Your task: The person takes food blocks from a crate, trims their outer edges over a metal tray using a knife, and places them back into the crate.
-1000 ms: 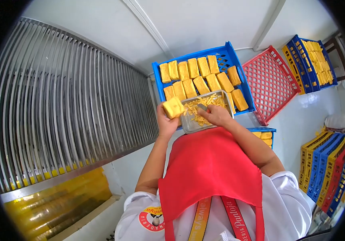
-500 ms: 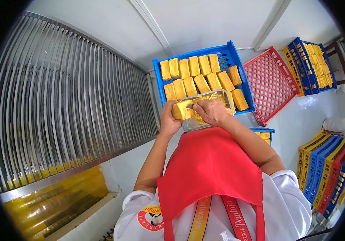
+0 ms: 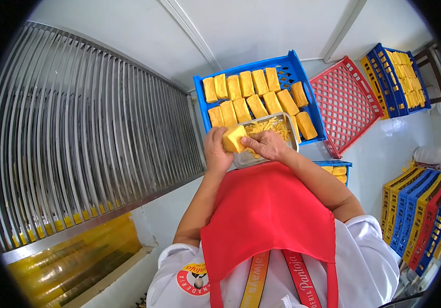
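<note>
My left hand (image 3: 217, 149) is wrapped round a small yellow loaf (image 3: 235, 139), its pale cut face turned up. The thumb of my right hand (image 3: 266, 145) presses on the loaf's right side, its fingers curled. A short dark blade showed at those fingers a moment ago, like a small knife; now it is mostly hidden. Under both hands lies a metal tray (image 3: 291, 134) with thin yellow trimmings (image 3: 277, 126). The tray rests over the near side of a blue crate (image 3: 200, 102) holding rows of similar loaves (image 3: 256, 106).
A metal slatted rack (image 3: 92, 123) stands to the left. On the right are a red crate (image 3: 341, 105), a blue crate with yellow pieces (image 3: 397, 84) and a stack of coloured crates (image 3: 415, 215). Another blue crate (image 3: 341, 164) sits beside my right forearm.
The loaf has tipped in my left hand, bringing another face up. My right hand has shifted slightly down, its thumb now against the loaf, and the blade has gone out of sight.
</note>
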Available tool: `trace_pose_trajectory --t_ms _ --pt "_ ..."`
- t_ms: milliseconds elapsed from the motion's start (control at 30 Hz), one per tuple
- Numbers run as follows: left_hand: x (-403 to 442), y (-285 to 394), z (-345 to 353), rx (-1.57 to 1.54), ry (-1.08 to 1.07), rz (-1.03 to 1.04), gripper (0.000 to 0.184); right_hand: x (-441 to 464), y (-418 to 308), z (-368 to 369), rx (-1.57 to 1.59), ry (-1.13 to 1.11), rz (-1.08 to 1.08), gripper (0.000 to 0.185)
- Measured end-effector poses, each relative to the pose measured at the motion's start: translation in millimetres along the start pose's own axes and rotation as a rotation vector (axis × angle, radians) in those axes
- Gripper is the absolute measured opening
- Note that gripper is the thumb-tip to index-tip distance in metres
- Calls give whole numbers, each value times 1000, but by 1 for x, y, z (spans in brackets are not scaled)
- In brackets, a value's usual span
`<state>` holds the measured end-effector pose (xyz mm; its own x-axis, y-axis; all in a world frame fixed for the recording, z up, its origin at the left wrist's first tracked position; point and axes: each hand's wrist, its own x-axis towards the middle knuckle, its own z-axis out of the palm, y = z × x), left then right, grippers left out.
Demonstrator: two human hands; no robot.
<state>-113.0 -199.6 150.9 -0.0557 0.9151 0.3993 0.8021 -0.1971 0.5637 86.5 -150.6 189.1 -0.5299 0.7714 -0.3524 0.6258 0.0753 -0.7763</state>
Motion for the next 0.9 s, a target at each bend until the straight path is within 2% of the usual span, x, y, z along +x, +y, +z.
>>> trace_pose_trajectory --t_ms 33,67,133,167,233,267,333,433,567,633,667,733,767,833,867,900 --pt "1 -1 0 -44 23 -35 50 0 -2 -3 151 -119 141 67" --pt "2 -1 0 -89 47 -71 51 2 6 1 151 -118 140 67" --pt "3 -5 -1 -127 38 -72 50 7 30 14 143 111 93 64" --pt "4 -6 -3 -165 26 -72 49 5 26 11 144 110 93 64" --pt "4 -5 -4 -199 -5 -94 49 0 19 2 -87 210 -39 60" --pt "4 -4 -4 -234 -32 -115 48 -1 17 0 -86 210 -34 60" --pt "2 -8 0 -236 -49 -104 47 0 13 -2 -202 265 -205 54" --pt "1 -8 2 -231 -67 -94 47 -1 12 2 -244 364 -271 50" --pt "2 0 1 -196 -68 -75 49 1 18 6 -214 385 -369 54" --pt "2 2 0 -160 -66 -61 49 4 22 9 -208 254 -239 56" --pt "3 3 0 -125 -64 -47 50 5 21 10 -208 254 -240 56" --pt "3 3 0 -70 -58 -22 50 7 20 11 20 92 -54 65" --pt "3 3 1 -16 -53 1 51 8 21 11 20 92 -54 65" --pt "4 2 3 -91 -48 -50 50 11 23 12 420 -172 275 72" --pt "5 3 3 -166 -43 -101 50 11 26 13 419 -173 273 72" --pt "5 4 2 -165 -41 -102 50 11 29 14 368 -65 217 72"
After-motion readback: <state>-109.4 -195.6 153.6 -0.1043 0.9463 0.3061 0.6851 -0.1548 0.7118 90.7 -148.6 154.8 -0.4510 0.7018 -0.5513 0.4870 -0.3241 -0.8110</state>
